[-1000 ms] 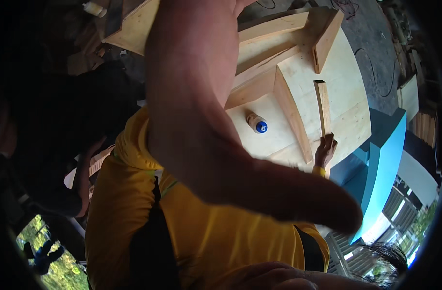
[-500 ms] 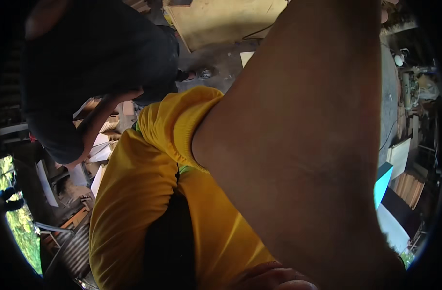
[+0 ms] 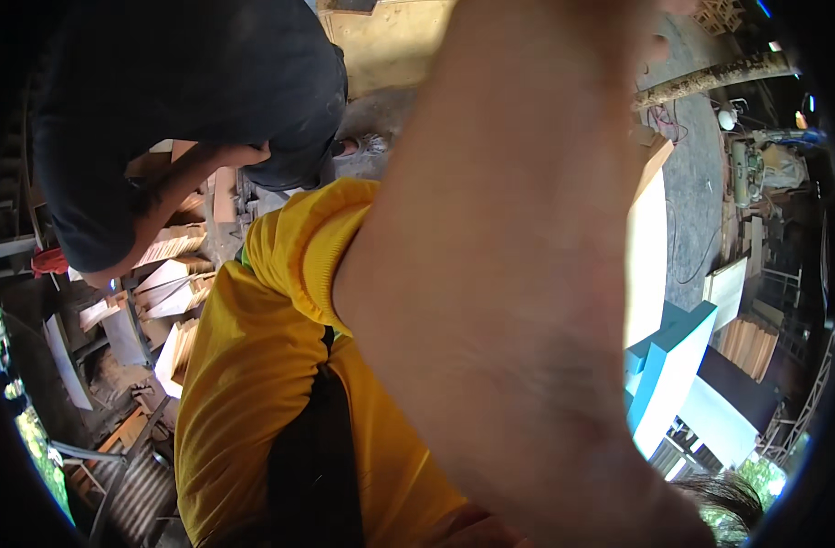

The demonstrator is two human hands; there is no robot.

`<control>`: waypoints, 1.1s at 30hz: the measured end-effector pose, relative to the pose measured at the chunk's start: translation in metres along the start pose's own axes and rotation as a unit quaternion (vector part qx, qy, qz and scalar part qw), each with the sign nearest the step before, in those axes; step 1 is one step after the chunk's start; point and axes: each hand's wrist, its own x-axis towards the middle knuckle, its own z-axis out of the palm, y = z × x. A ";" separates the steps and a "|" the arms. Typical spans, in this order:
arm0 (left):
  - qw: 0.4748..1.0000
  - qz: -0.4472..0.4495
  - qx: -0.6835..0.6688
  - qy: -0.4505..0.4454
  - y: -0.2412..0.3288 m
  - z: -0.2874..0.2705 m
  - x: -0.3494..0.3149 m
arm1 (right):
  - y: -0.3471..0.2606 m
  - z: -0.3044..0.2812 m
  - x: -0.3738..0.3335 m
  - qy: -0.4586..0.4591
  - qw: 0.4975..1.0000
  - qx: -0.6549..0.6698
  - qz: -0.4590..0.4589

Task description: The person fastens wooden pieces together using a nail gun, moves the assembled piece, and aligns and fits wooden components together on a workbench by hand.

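A bare arm (image 3: pixel 490 228), which looks like my left, is raised right in front of the head camera. It is large and blurred and covers the middle of the view. It comes out of a yellow ribbed sleeve cuff (image 3: pixel 312 265) of my yellow top (image 3: pixel 235 393). The arm hides what lies behind it, and the fingers of my left hand cannot be made out. Small blurred skin-coloured shapes (image 3: pixel 655 50) show beside the arm at the top; whose they are I cannot tell. Nothing of my right hand can be recognised.
At the upper left a person in dark clothes (image 3: pixel 189 91) bends over, one arm hanging down. Stacks of cut wooden pieces (image 3: pixel 175 283) lie beside them. To the right are a turquoise-edged board (image 3: pixel 673 365), a wooden stack (image 3: pixel 746 347) and a pole (image 3: pixel 709 82). A pale panel (image 3: pixel 381 46) stands far back.
The raised arm has shifted left in view, uncovering the pale and turquoise boards at the right. The person in dark clothes appears slightly lower, arm still hanging.
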 end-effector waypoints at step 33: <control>0.963 -0.211 -0.149 0.071 -0.044 -0.041 -0.076 | 0.051 0.090 0.068 -0.293 0.900 0.170 0.273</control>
